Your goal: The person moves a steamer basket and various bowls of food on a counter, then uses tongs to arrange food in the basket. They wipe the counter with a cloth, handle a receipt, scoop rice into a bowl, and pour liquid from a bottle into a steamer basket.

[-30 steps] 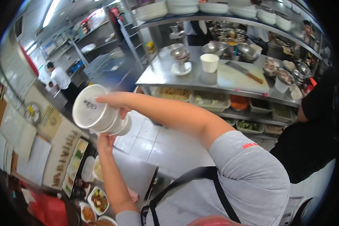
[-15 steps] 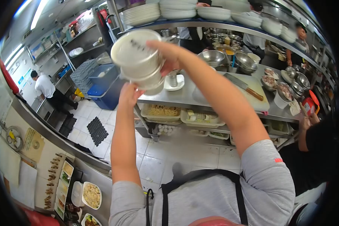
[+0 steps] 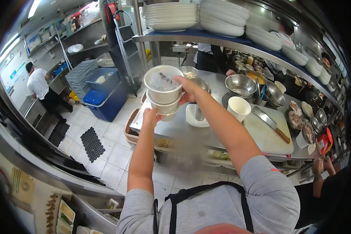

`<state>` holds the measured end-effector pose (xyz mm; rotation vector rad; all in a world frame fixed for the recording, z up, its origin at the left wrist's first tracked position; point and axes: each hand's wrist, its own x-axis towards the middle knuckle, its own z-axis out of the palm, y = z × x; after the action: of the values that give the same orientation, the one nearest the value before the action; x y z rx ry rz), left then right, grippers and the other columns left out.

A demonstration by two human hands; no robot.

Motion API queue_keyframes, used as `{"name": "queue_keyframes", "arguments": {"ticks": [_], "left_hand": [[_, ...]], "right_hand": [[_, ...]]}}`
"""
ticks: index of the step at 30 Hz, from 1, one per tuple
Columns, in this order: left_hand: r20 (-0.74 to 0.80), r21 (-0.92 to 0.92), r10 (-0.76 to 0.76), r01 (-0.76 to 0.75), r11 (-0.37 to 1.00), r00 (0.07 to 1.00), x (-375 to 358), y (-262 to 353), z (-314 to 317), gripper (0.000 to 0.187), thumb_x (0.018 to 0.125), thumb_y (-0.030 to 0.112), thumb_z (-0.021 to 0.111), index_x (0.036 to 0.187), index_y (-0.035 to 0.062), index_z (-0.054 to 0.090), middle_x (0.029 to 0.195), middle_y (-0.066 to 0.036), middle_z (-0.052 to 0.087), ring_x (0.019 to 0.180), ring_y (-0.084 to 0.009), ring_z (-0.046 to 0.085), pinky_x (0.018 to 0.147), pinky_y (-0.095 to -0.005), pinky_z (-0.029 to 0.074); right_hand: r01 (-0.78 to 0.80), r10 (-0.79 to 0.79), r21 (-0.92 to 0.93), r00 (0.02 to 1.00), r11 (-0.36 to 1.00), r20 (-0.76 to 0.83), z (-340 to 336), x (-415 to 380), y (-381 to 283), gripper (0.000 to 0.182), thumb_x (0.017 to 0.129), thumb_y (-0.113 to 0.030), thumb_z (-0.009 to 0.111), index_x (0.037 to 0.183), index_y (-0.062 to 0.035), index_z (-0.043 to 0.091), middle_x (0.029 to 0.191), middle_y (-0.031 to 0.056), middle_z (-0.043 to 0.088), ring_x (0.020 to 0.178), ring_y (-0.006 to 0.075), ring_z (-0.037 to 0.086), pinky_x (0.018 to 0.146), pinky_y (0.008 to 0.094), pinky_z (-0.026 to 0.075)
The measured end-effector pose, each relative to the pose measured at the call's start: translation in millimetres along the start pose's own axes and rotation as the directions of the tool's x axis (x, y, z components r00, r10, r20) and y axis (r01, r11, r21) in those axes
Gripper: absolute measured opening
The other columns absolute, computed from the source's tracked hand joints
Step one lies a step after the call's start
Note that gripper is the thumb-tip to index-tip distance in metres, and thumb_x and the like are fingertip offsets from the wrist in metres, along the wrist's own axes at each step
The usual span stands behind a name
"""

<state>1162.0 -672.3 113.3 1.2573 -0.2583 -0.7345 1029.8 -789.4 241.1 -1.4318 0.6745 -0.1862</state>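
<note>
A stack of round, pale lidded tubs point(image 3: 163, 87) is held up between my hands over the left end of the steel counter point(image 3: 216, 130). Dark writing marks the top lid. My left hand point(image 3: 152, 117) grips the stack low at its near left side. From the right, my right hand point(image 3: 188, 90) holds the upper tubs, its thumb by the lid. Just right of the stack sits a white square dish point(image 3: 197, 116) with a metal container in it.
A knife point(image 3: 271, 124) lies on the cutting board point(image 3: 261, 136), near a white tub point(image 3: 239, 108). Stacked plates point(image 3: 171, 17) fill the overhead shelf. One co-worker point(image 3: 41, 87) stands far left; another person's hands point(image 3: 323, 165) show at right. Blue bins point(image 3: 105, 97) stand on the floor.
The view has shifted. The held stack now appears lower and slightly right, still in both hands. The white tub by the cutting board now shows clearly, and the plates look nearer.
</note>
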Motion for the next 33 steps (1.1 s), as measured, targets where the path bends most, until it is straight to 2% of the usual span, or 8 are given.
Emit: {"name": "queue_keyframes", "arguments": {"ticks": [10,13,16,20,24,25,31,33], "left_hand": [[0.064,-0.182,-0.128,0.138,0.974,0.99,89.4,-66.5,-0.5,0.035,0.077,0.008,0.049,0.103,-0.0026,0.028,0.093,-0.02,0.044,0.073,-0.0304,0.057,0.053,-0.0378,0.051],[-0.055,-0.247,-0.216,0.196,0.949,0.975,66.8,-54.2,-1.7,0.039,0.079,0.018,0.051,0.105,0.0021,0.028,0.094,-0.018,0.044,0.07,-0.0304,0.057,0.052,-0.0369,0.05],[-0.142,-0.364,-0.182,0.12,0.924,0.973,39.4,-51.5,-22.7,0.041,0.079,0.024,0.051,0.108,0.0072,0.028,0.096,-0.016,0.044,0.069,-0.0307,0.057,0.051,-0.0349,0.049],[-0.372,-0.523,-0.052,-0.163,0.837,0.927,-5.3,-58.4,-61.6,0.038,0.078,0.02,0.049,0.109,0.0098,0.028,0.105,-0.013,0.035,0.073,-0.0284,0.055,0.053,-0.032,0.046],[-0.358,-0.631,-0.078,-0.179,0.755,0.931,-74.8,-91.0,-83.8,0.033,0.078,0.019,0.047,0.107,0.0121,0.032,0.09,-0.007,0.042,0.068,-0.0224,0.053,0.051,-0.029,0.044],[-0.372,-0.589,-0.074,-0.174,0.789,0.925,-100.4,-96.6,-75.8,0.031,0.079,0.02,0.046,0.106,0.0112,0.033,0.093,-0.008,0.043,0.07,-0.0219,0.053,0.053,-0.0301,0.044],[-0.162,-0.336,-0.11,0.05,0.941,0.981,-262.3,-183.2,-38.4,0.031,0.077,0.021,0.049,0.105,0.0143,0.037,0.086,-0.006,0.049,0.062,-0.0202,0.054,0.05,-0.0305,0.043],[0.085,0.181,-0.321,0.303,0.936,0.943,-324.3,-202.3,-30.0,0.034,0.078,0.027,0.049,0.108,0.0151,0.04,0.092,-0.005,0.048,0.082,-0.0174,0.05,0.066,-0.0342,0.042]], "right_hand": [[-0.186,0.187,0.022,0.964,0.982,-0.189,-19.2,109.5,40.0,0.084,0.066,-0.067,0.038,0.127,-0.0103,0.026,0.124,0.0188,0.031,0.091,0.0403,0.046,0.075,0.0457,0.039],[-0.203,0.243,0.179,0.939,0.963,-0.244,-13.2,109.7,42.1,0.086,0.066,-0.068,0.038,0.13,-0.0148,0.018,0.131,0.0163,0.022,0.092,0.038,0.046,0.076,0.044,0.039],[-0.048,0.086,0.171,0.972,0.984,-0.22,0.6,57.8,49.3,0.082,0.07,-0.063,0.04,0.132,-0.0185,0.009,0.135,0.0123,0.013,0.097,0.0343,0.045,0.08,0.0425,0.037],[-0.056,0.045,0.095,0.992,0.994,0.116,27.2,-36.4,101.5,0.058,0.078,-0.043,0.045,0.125,-0.0139,0.027,0.125,0.0066,0.032,0.098,0.0247,0.046,0.083,0.0418,0.036],[-0.312,0.33,-0.141,0.715,0.94,0.616,22.7,-77.4,238.0,0.05,0.079,-0.042,0.049,0.118,-0.0132,0.038,0.104,0.0068,0.047,0.077,0.0181,0.055,0.058,0.0273,0.044],[-0.473,0.419,-0.098,0.644,0.876,0.64,23.3,-93.8,266.4,0.049,0.079,-0.042,0.05,0.117,-0.0132,0.039,0.103,0.0068,0.048,0.076,0.0178,0.056,0.058,0.0279,0.044],[-0.474,0.521,-0.265,0.567,0.84,0.638,27.3,-212.2,342.4,0.048,0.077,-0.044,0.051,0.114,-0.0144,0.042,0.1,0.0062,0.05,0.077,0.0181,0.056,0.062,0.0295,0.044],[-0.447,0.509,-0.292,0.512,0.846,0.692,29.8,-223.0,387.8,0.05,0.076,-0.046,0.05,0.115,-0.0147,0.041,0.101,0.006,0.051,0.079,0.0186,0.056,0.064,0.0303,0.043]]}}
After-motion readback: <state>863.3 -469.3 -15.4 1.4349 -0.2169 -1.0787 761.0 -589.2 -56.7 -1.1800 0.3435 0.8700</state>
